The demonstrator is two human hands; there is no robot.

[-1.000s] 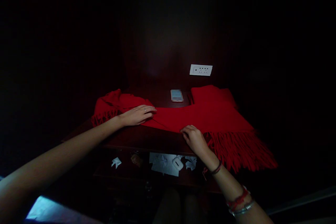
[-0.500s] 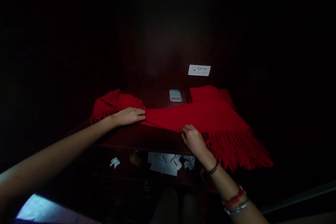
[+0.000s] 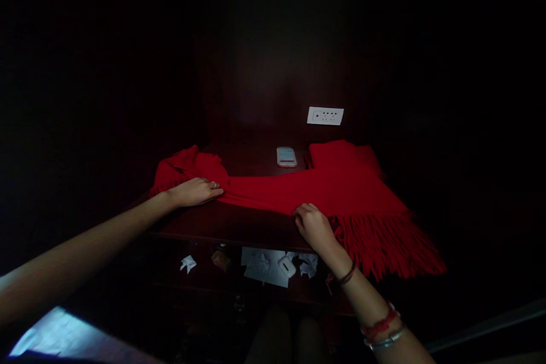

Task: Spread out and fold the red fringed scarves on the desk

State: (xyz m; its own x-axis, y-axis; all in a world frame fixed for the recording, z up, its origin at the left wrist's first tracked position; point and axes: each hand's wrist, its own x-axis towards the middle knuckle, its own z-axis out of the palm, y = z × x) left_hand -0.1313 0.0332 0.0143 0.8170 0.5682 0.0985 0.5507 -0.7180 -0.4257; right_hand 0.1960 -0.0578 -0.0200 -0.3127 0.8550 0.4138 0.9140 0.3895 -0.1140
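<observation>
A red fringed scarf [image 3: 341,190] stretches across a dark wooden desk top [image 3: 243,226]. Its left end is bunched into a heap, and its right end spreads out with long fringe over the front edge. My left hand [image 3: 198,190], with a ring on one finger, is closed on the narrow part of the scarf beside the heap. At the scarf's front edge, right of the middle, my right hand [image 3: 313,226] pinches the cloth with curled fingers. The scarf lies pulled fairly straight between the two hands.
A phone-like flat object [image 3: 286,157] lies behind the scarf, below a wall socket [image 3: 325,116]. The open drawer or shelf beneath holds papers [image 3: 267,267], a white earphone case [image 3: 286,267], crumpled paper [image 3: 188,263] and a brownish packet [image 3: 220,260].
My left hand has slid left along the scarf towards the bunched end, and more of the narrow cloth shows. My right hand has stayed almost in place.
</observation>
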